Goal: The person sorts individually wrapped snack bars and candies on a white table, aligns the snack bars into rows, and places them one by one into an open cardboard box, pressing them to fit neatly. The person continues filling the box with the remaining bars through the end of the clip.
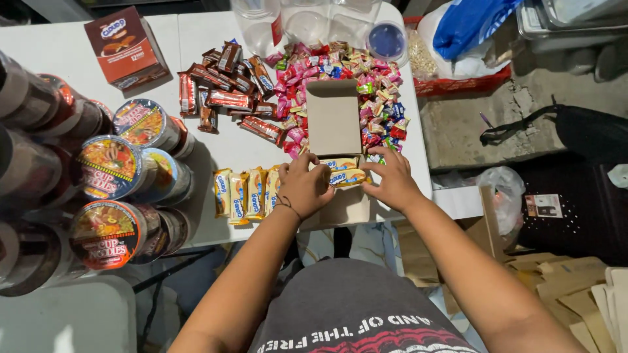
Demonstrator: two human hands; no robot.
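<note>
Here, my left hand [304, 186] and right hand [391, 180] both grasping yellow snack bars [345, 171] inside open cardboard box [333, 121] at worktop [229, 147] edge; bars' long axis crosswise, between hands, equally near.

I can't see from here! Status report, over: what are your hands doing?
Left hand and right hand both on yellow snack packs in open cardboard box. More yellow packs beside the left hand. Nothing in the way.

Yellow wrappers [345, 170], plain brown box [333, 117]
</note>
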